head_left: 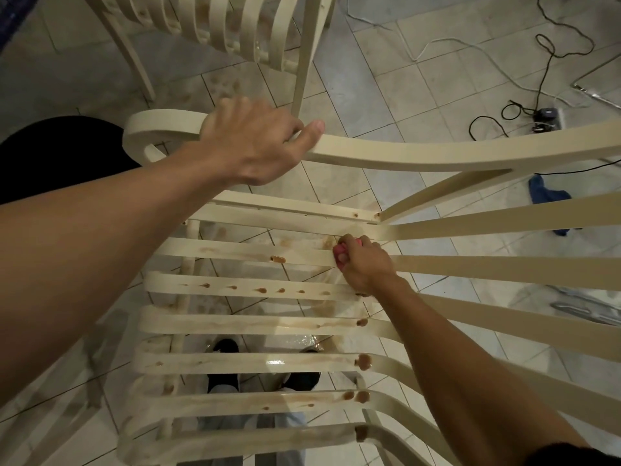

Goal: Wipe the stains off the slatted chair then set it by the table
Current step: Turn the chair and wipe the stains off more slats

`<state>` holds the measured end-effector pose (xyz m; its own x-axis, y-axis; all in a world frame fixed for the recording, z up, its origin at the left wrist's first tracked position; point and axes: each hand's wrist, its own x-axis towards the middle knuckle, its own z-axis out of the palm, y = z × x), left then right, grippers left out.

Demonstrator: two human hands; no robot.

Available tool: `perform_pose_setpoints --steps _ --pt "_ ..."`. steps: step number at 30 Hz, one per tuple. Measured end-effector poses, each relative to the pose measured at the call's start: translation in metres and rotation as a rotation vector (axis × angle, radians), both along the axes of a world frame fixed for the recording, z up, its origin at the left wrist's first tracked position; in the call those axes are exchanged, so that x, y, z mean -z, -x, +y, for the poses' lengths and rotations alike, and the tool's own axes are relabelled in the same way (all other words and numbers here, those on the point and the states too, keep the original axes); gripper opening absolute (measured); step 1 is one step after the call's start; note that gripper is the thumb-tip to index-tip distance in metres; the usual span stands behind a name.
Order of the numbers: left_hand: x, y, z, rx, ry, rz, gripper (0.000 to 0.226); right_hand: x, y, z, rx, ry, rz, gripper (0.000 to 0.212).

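Armrest [403, 153] gripped by left hand [248, 142]; right hand [366, 264] clutches pink cloth [340, 255] on stained slat [235, 253].

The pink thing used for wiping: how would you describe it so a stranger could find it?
Start at the cream slatted chair that fills the view and follow its seat slats to where they bend up into the back. There the right hand grips a small pink wad against a stained slat. It is the only pink thing; the blue cloth lies on the floor.
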<state>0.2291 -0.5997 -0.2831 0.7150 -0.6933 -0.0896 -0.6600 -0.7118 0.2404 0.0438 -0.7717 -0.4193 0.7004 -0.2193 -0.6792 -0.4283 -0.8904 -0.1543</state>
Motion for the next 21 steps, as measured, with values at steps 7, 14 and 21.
perform_pose_setpoints --steps 7,14,21 --pt "0.0 0.0 -0.001 -0.012 -0.015 0.011 0.062 0.001 -0.016 0.048 -0.009 -0.126 -0.084 0.035" --pt "-0.001 -0.002 0.0 -0.001 -0.044 -0.005 0.066 0.006 0.003 0.035 -0.109 -0.094 -0.141 0.041" --pt "0.0 -0.002 0.0 0.006 -0.049 -0.018 0.069 -0.005 0.012 -0.023 -0.175 0.184 0.117 0.044"
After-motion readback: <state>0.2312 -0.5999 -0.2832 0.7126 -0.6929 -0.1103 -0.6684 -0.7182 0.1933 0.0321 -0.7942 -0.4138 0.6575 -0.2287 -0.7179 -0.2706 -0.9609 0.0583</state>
